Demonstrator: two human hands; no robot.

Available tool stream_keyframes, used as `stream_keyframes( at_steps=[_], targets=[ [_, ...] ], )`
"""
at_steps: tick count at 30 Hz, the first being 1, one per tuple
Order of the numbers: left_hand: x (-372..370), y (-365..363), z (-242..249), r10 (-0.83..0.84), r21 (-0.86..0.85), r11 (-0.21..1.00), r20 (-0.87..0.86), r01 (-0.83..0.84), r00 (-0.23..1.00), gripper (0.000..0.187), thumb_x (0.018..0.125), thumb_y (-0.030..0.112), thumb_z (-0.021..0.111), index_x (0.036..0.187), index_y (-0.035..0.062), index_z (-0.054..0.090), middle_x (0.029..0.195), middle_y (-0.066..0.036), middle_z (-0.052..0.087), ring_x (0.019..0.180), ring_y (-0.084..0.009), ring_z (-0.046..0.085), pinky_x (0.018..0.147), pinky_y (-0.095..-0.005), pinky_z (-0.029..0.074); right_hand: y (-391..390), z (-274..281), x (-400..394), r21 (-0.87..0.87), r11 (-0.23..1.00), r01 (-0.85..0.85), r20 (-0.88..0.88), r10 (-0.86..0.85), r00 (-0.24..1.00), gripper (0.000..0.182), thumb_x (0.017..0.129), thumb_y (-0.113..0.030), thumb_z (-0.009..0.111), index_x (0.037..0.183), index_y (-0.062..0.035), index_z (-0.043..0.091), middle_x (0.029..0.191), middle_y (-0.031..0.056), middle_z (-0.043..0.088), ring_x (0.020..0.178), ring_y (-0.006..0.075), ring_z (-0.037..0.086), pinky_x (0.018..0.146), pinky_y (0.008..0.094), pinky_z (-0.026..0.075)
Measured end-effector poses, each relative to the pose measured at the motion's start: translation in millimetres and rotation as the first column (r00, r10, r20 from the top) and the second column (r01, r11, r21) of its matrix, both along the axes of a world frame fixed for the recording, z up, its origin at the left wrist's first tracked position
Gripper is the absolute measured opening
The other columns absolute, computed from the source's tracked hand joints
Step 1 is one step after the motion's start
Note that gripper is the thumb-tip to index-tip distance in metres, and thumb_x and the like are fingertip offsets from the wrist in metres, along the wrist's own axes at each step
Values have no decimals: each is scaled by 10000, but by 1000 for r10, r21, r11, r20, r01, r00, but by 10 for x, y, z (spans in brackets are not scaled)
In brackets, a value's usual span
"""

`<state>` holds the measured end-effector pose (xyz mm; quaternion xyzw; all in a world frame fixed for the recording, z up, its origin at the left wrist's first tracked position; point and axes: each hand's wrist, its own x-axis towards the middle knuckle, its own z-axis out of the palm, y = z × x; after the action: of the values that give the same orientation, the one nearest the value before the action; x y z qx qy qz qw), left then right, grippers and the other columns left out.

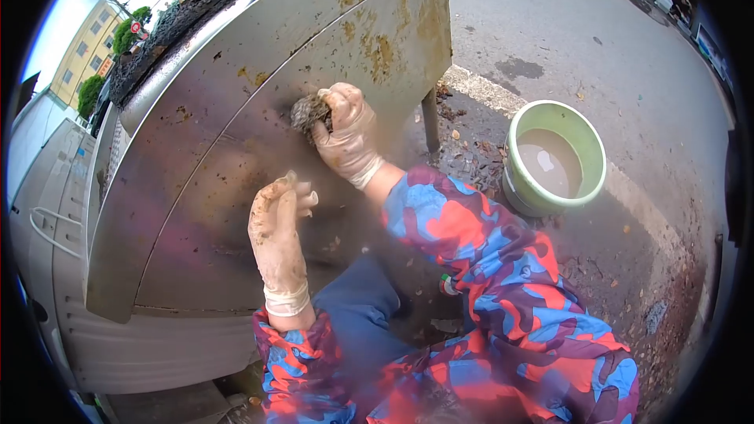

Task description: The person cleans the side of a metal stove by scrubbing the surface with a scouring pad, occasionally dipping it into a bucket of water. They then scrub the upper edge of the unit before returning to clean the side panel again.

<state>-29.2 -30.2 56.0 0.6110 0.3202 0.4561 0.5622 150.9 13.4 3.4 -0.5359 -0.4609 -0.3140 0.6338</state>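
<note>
My right hand [348,132], in a thin whitish glove stained brown, grips a wad of steel wool [310,113]. The wad is pressed against the side of a metal panel [228,180], which carries brown grime and rust-coloured spots. Lower and to the left, my left hand [280,224] wears a matching dirty glove. It hovers in front of the panel with its fingers loosely bent and apart, and nothing shows in it. Some loose glove material sticks out at its fingertips.
A pale green bucket [593,180] of murky water stands on the pavement to the right. One metal leg [430,119] supports the panel's far end. Black crusted material [184,31] lies along the top edge. Debris and leaves litter the wet ground.
</note>
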Motion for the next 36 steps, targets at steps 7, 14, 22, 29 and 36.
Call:
stream_keyframes(
  at_steps=[7, 14, 22, 29, 36],
  targets=[
    [33, -92, 8, -23, 26, 999, -66, 25, 998, 153, 960, 81, 540, 1086, 10, 591, 952, -119, 679, 793, -163, 656, 728, -269, 508, 206, -28, 1013, -148, 974, 171, -743, -223, 631, 425, 895, -316, 585, 1152, 15, 516, 1147, 224, 544, 1052, 398, 554, 895, 454, 450],
    [185, -185, 66, -74, -2, 997, -77, 75, 994, 142, 959, 74, 543, 1072, 16, 606, 950, -119, 681, 796, -183, 662, 747, -297, 520, 172, 302, 808, 153, 983, 97, -327, -43, 944, 375, 810, -289, 678, 1080, -55, 564, 1020, 168, 602, 924, 362, 611, 821, 417, 489],
    [262, -111, -12, -109, -24, 994, -137, 107, 985, 119, 959, 66, 549, 1054, 19, 604, 950, -115, 680, 812, -187, 669, 754, -305, 526, 174, 353, 1008, 138, 964, 226, -448, -143, 882, 373, 786, -246, 713, 1071, -47, 580, 1027, 165, 595, 925, 341, 612, 800, 415, 492],
    [396, -62, -6, -120, -31, 993, -161, 116, 980, 114, 962, 65, 543, 1054, 23, 597, 952, -113, 681, 815, -175, 665, 772, -294, 520, 279, 188, 1233, 214, 968, 133, -396, -39, 917, 322, 784, -162, 714, 1052, -39, 582, 1017, 151, 582, 923, 327, 602, 796, 394, 501],
    [404, -94, -25, -127, -73, 991, -180, 116, 975, 115, 961, 53, 535, 1056, 15, 586, 969, -114, 681, 829, -168, 664, 785, -290, 513, 184, 96, 1570, 145, 971, 190, -801, 3, 598, 355, 897, -230, 634, 1083, 65, 566, 949, 212, 647, 870, 340, 613, 823, 393, 473]
  ],
)
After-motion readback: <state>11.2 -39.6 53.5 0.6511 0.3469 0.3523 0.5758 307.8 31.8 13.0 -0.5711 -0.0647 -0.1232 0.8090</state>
